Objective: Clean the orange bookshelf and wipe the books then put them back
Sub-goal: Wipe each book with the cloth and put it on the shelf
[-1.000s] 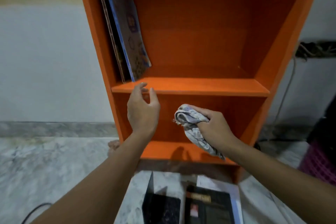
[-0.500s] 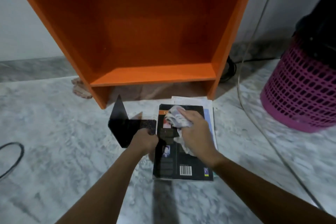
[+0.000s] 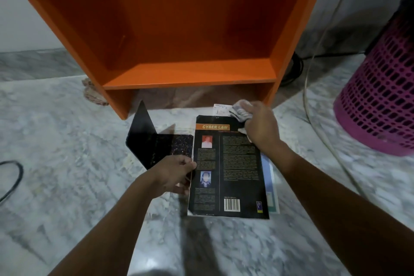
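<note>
The orange bookshelf [image 3: 190,78] stands on the marble floor, and the compartment in view holds nothing. In front of it a black book titled CYBER LAW [image 3: 233,170] lies flat, back cover up, on top of lighter books. My right hand [image 3: 261,126] grips a crumpled grey cloth [image 3: 240,110] and presses it on the book's top right corner. My left hand [image 3: 173,172] holds the book's left edge, fingers curled at the cover. A black bookend [image 3: 154,141] stands just left of the book.
A pink perforated basket [image 3: 380,105] stands at the right, with a white cable [image 3: 313,87] trailing across the floor beside it. A black cable [image 3: 13,177] loops at the far left. Another rag [image 3: 93,94] lies by the shelf's left foot.
My view dropped from the upper shelf to the floor. Both hands came down to the black book. The right hand slid the cloth up to the book's top right corner.
</note>
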A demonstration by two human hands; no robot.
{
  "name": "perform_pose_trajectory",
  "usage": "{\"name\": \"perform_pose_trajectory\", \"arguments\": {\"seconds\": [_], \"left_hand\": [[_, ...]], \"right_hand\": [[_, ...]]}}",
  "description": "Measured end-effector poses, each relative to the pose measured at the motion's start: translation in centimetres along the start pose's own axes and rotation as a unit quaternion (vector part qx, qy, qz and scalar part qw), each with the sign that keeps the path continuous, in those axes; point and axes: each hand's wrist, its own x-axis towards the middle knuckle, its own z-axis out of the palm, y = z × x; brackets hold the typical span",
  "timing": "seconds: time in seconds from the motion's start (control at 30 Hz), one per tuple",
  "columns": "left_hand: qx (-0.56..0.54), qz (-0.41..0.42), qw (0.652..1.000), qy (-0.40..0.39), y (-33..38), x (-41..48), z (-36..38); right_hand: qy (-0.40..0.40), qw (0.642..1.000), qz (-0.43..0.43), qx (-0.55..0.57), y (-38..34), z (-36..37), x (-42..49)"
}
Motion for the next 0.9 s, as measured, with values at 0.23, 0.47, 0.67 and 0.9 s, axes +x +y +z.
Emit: {"name": "perform_pose_trajectory", "arguments": {"seconds": [0.23,0.47,0.67,0.9], "left_hand": [[-0.020,-0.010,0.999,-0.031,-0.1,0.3,-0.6],[-0.010,-0.013,0.999,-0.038,0.0,0.2,-0.8],[-0.025,-0.012,0.998,-0.060,0.2,0.4,-1.1],[-0.023,-0.015,0.998,-0.055,0.2,0.0,-0.9]], "right_hand": [[-0.182,0.961,-0.208,-0.030,-6.8,1.9,-4.8],[-0.014,1.000,-0.008,0.019,-1.6,1.1,1.9],[-0.069,0.983,-0.170,-0.004,-5.5,-0.4,-2.0],[-0.080,0.988,-0.128,-0.036,-4.0,2.8,-0.4]]}}
